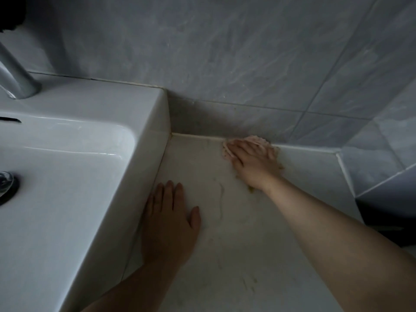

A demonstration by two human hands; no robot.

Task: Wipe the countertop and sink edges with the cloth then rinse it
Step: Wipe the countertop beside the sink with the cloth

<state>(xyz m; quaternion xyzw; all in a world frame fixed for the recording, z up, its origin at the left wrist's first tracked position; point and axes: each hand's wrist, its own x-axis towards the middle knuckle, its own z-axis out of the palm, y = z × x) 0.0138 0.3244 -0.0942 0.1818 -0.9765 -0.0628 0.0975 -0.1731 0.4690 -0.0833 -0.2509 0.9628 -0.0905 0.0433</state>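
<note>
A pale pink cloth (258, 140) lies on the white countertop (236, 244) at its back edge, against the grey tiled wall. My right hand (254, 163) presses flat on top of the cloth, fingers spread, and hides most of it. My left hand (168, 219) rests flat on the countertop, fingers together, right beside the outer wall of the white sink (90, 176). It holds nothing. Faint streaks and smudges mark the countertop between my two hands.
The sink's raised rim (155, 131) bounds the countertop on the left. A chrome tap (15, 79) stands at the sink's back left, and the drain (6, 185) shows at the left edge. Grey tiled walls (247, 64) close the back and right.
</note>
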